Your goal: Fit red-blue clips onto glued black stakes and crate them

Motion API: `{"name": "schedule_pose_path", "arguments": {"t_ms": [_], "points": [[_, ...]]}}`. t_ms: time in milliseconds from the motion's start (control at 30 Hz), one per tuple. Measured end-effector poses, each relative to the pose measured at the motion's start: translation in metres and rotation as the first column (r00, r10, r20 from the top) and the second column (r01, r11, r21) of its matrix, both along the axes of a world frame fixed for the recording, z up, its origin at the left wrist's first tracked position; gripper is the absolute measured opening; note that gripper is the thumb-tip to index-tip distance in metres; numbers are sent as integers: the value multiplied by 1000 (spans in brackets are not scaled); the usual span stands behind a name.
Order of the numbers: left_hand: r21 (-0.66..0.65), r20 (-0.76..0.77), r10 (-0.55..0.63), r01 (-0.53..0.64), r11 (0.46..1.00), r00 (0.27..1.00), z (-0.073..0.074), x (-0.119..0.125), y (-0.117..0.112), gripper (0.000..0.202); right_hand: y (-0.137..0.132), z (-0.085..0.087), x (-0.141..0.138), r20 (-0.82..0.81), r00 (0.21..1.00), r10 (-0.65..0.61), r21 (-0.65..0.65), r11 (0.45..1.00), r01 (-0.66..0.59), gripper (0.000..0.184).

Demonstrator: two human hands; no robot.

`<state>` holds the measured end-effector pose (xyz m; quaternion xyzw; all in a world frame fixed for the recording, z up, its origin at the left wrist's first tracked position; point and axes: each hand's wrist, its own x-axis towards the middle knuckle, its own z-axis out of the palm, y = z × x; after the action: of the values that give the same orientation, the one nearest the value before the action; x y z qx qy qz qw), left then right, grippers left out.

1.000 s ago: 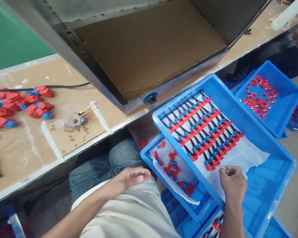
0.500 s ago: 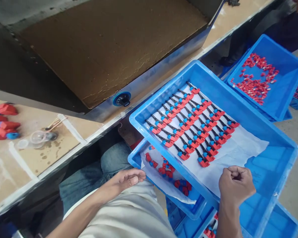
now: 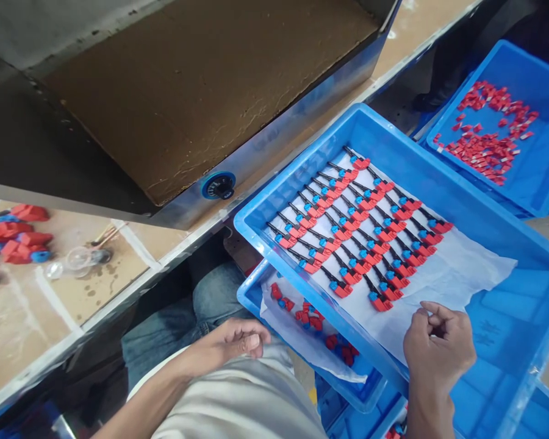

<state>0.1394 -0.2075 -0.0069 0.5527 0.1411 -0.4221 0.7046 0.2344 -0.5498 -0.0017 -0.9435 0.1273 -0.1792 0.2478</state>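
My right hand [image 3: 440, 341] is curled into a loose fist over the near right part of a large blue tray [image 3: 297, 286]. Nothing shows in its fingers. White paper [image 3: 423, 299] lines the tray under that hand. On the paper lie slanting rows of small red-and-blue parts with black stems [image 3: 379, 300]. My left hand [image 3: 240, 341] rests close to my waist, its fingers loosely bent and holding nothing visible. Just right of it is a lower blue tray [image 3: 251, 296] with paper and loose red-and-blue pieces [image 3: 308, 317].
A metal box with a brown inner surface [image 3: 210, 91] and a black dial [image 3: 219, 185] stands on the workbench [image 3: 132, 268]. Bigger red-and-blue pieces [image 3: 18, 238] and a small clear cup [image 3: 77, 259] are at left. Another blue bin [image 3: 542, 122] holds many red pieces.
The camera view has shifted slightly. My left fingers have bent inward a little from a straighter pose. My right hand stays over the tray, its index finger slightly raised.
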Motion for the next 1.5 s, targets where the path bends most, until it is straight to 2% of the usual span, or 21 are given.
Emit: {"name": "schedule_pose_path", "arguments": {"t_ms": [133, 300, 367, 633, 900, 1133, 1500], "points": [[-88, 13, -73, 74, 993, 997, 5, 1, -1, 53, 2, 4, 2, -2, 1000, 30, -30, 999, -30, 21], [-75, 12, -98, 98, 992, 995, 6, 0, -3, 54, -1, -2, 0, -4, 987, 162, -56, 985, -162, 25], [-73, 14, -105, 106, 992, 994, 6, -2, -3, 55, -3, -4, -1, -20, 984, 175, -64, 982, -176, 24], [-123, 15, -67, 68, 990, 998, 9, -8, 0, 55, 1, 0, 3, -140, 990, 9, -60, 998, -17, 28], [-123, 80, -25, 35, 992, 996, 5, -23, 9, 57, 3, 3, 9, -236, 971, -47, -46, 998, 37, 27], [-144, 114, -10, 26, 989, 993, 5, -29, 14, 55, 1, 5, 13, -292, 953, -79, -53, 996, 67, 26], [-156, 147, -11, 34, 987, 989, 5, -36, 23, 60, 0, 2, 18, -230, 972, -44, -62, 998, 30, 26]]}}
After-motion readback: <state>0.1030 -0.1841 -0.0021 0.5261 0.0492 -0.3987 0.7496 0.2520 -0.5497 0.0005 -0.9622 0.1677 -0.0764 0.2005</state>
